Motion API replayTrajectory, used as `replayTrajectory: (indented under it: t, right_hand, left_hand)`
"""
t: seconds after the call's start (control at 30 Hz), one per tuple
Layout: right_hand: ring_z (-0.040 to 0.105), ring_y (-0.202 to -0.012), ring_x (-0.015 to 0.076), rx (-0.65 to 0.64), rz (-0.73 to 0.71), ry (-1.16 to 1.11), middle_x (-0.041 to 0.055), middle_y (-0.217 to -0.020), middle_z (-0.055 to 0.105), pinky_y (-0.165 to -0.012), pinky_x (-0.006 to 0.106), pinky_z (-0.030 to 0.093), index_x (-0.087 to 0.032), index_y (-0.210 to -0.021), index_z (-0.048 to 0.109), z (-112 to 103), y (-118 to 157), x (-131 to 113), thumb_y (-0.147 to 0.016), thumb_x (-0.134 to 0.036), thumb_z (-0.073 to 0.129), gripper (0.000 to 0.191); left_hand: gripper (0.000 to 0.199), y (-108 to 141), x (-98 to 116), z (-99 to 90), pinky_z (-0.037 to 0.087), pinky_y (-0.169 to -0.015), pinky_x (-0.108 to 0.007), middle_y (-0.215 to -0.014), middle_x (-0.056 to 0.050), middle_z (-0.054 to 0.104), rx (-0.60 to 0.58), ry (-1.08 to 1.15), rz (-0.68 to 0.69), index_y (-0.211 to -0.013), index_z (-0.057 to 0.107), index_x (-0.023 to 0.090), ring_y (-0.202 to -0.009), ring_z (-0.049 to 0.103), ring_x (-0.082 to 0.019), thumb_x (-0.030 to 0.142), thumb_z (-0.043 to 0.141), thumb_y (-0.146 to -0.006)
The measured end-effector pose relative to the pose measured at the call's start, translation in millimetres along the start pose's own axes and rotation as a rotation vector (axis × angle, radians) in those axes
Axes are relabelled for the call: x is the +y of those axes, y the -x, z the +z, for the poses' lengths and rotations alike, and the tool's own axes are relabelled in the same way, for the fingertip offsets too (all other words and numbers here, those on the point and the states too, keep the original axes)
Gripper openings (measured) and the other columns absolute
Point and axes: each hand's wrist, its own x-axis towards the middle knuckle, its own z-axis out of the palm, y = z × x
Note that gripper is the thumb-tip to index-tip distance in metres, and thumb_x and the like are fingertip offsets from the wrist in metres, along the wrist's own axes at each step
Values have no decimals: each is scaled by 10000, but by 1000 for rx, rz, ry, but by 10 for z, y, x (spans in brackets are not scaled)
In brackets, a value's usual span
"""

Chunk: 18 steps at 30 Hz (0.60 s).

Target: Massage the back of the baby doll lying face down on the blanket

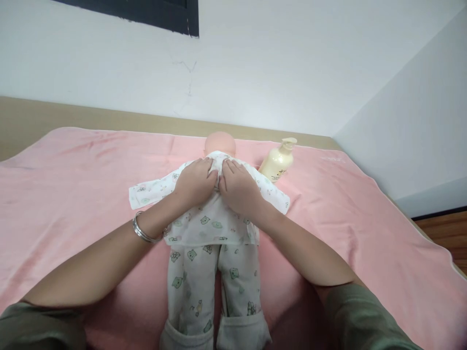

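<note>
A baby doll (220, 144) lies on a pink blanket, its bald head pointing away from me. It wears a white printed top (215, 224) with the sleeves spread out and matching trousers (239, 277). My left hand (197, 181) lies flat on the upper left of the top, fingers towards the neck. On the upper right, my right hand (239, 187) rests the same way, its thumb close to the left one. Neither hand grasps anything. Both palms are hidden against the cloth.
The pink blanket (91, 194) covers a wooden surface (54, 109) that meets a white wall. A cream pump bottle (278, 163) leans beside the doll's right-hand sleeve. Brown flooring (445, 233) shows at the far right.
</note>
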Motion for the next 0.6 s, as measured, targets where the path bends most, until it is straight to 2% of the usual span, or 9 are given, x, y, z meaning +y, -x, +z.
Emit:
replayTrajectory:
  t: [0.07,0.17,0.3,0.4,0.6]
  right_hand:
    - [535,-1332,344,6,-14,34,239,-1374,615,-1174,517,418,-13,-1335,568,-44,68,-93,-1018,-202,310,450]
    - [531,-1348,342,-60,-43,55,245,-1383,612,-1197,496,413,15,-1342,571,-145,113,-150,-992,-149,343,449]
    - [596,-1253,301,-136,-65,-60,192,-1290,667,-1135,469,474,-68,-1234,641,-222,18,-34,-974,-115,322,414]
    - [599,-1237,272,-139,6,-180,142,-1276,681,-1114,449,487,-132,-1183,649,-147,-100,77,-996,-170,326,376]
    - [491,-1382,297,26,73,-169,168,-1411,610,-1222,496,353,-94,-1251,607,101,-140,116,-985,-209,337,396]
  left_hand:
    - [181,-51,-29,-11,473,-732,-395,-883,-95,664,-30,18,-38,-805,482,219,-802,599,-246,264,357,-927]
    - [166,-55,-36,29,442,-720,-386,-877,-104,650,21,-16,-21,-782,449,220,-789,581,-240,236,348,-912]
    - [185,-14,-15,97,431,-726,-394,-842,-101,630,77,-31,-16,-794,467,217,-783,567,-246,229,327,-915]
    - [219,1,-8,121,447,-785,-407,-900,-115,659,102,-25,-4,-857,521,204,-853,590,-262,244,318,-928]
    - [304,22,-7,135,457,-904,-400,-1057,-136,699,110,33,1,-1000,601,174,-1016,611,-273,261,314,-949]
